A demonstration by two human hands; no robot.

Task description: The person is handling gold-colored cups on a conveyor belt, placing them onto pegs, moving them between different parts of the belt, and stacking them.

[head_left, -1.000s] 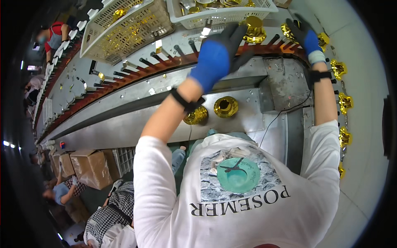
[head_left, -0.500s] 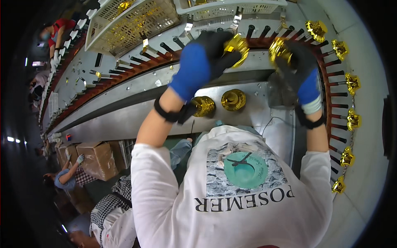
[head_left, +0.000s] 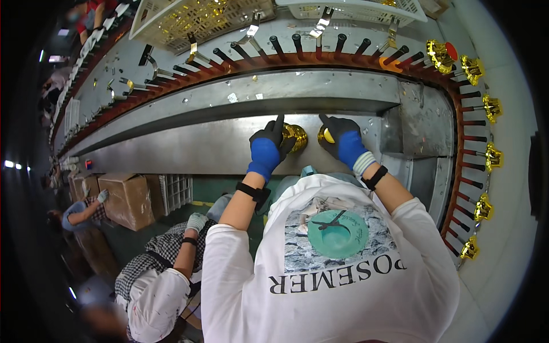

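A: See the left hand [head_left: 267, 144], gloved in black and blue? It curls along the left side of a shiny gold, round, metallic-looking piece [head_left: 296, 137], forefinger stretched out. Whether it's really gripping, I can't tell.

B: Same with the right hand [head_left: 345, 138], in a matching glove: it hides most of a second gold piece with a pale yellow, disc-like top [head_left: 329, 135], and I can't see how tightly the fingers close. Both pieces are at the flat grey metal ledge [head_left: 200, 146], on the near side of the curved red-brown rail [head_left: 320, 58].

A: That bothers me. With sides that glossy, a loose grip could let one tip, and being round, it might roll off the ledge on the side away from the rail.

B: They're near each other, too. A careless inward push could knock them together and scuff the shine.

A: Small pale flakes [head_left: 232, 98] lie just on the near side of the rail. One caught under a glove might scratch the finish.

B: And beyond the rail, bent silvery metal clips [head_left: 320, 24] stick up. Any low reach across could snag a cuff.
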